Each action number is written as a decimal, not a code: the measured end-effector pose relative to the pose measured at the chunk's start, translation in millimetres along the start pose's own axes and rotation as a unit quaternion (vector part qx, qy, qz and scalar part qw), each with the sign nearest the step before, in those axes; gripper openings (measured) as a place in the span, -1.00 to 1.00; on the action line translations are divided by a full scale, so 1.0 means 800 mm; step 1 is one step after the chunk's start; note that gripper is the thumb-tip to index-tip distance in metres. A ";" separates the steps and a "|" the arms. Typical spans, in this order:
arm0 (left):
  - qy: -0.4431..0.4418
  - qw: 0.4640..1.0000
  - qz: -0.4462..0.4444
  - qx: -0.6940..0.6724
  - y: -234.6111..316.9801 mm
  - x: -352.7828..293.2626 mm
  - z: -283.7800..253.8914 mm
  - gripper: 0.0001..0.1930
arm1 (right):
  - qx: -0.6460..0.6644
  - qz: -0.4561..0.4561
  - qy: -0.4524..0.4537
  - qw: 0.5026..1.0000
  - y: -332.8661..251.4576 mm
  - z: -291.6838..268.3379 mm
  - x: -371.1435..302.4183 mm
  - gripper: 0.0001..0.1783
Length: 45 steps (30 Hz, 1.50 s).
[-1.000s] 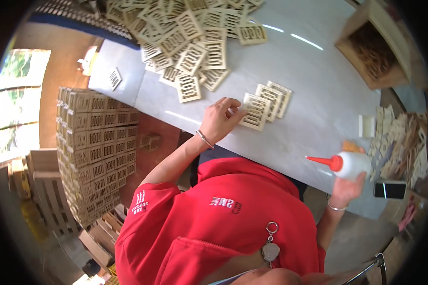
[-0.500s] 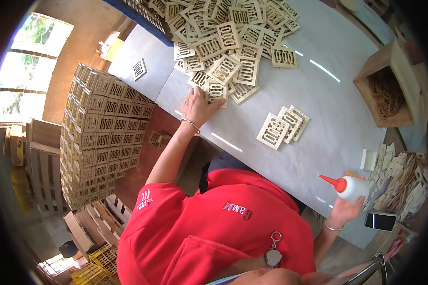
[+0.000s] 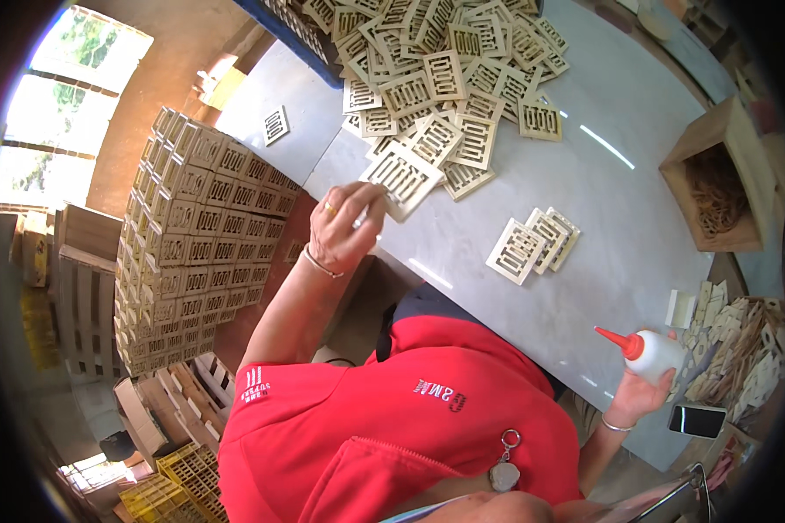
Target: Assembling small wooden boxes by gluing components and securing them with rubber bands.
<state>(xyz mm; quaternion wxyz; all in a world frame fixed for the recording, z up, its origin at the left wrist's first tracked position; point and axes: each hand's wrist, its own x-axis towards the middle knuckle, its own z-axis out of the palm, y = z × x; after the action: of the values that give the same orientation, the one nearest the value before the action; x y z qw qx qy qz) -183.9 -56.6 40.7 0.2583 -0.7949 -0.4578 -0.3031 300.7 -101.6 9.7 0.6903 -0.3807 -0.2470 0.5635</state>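
A square slotted wooden panel (image 3: 401, 177) is pinched at its lower left edge by my left hand (image 3: 347, 225), tilted and raised in front of the heap. Behind it lies a big pile of similar slotted panels (image 3: 475, 139). My right hand (image 3: 644, 392) is wrapped round a white squeeze bottle (image 3: 657, 356) with a red pointed nozzle, which points to the left. Between the two hands, several overlapping slotted panels (image 3: 516, 251) lie fanned out on the grey table (image 3: 602, 253). One single panel (image 3: 276, 125) lies apart at the far left.
A tall stack of slotted wooden boxes (image 3: 201, 235) stands left of the table. On the right are an open wooden box (image 3: 715, 174) of rubber bands, a small white tray (image 3: 680, 309), wood strips (image 3: 741, 349) and a phone (image 3: 698, 421). A blue crate (image 3: 301, 44) borders the heap.
My left hand has lifted a slotted panel off the near edge of the pile and tilted it. My right hand keeps its grip on the bottle. The whole view has shifted slightly.
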 end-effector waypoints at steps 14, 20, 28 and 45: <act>-0.035 0.920 -0.169 -0.353 0.104 0.054 0.026 -0.84 | -0.097 -0.085 0.043 0.991 -0.009 0.062 -0.008 -0.14; -0.210 0.597 -0.469 -0.616 0.159 0.084 0.031 -0.88 | -0.192 -0.148 0.025 0.970 -0.024 0.112 0.003 -0.15; -0.237 0.583 -0.451 -0.634 0.180 0.094 0.029 -0.88 | -0.265 -0.161 0.002 0.951 -0.026 0.129 0.006 -0.18; -0.244 0.574 -0.454 -0.637 0.181 0.096 0.024 -0.90 | -0.298 -0.152 -0.027 0.942 -0.045 0.107 0.006 -0.24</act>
<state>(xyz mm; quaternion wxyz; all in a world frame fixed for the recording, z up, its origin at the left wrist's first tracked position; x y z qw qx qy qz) -20.3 -64.3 63.3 -0.6074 -0.4867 -0.4934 -0.3882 256.7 -78.7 88.5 0.6158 -0.5116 -0.4771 0.3624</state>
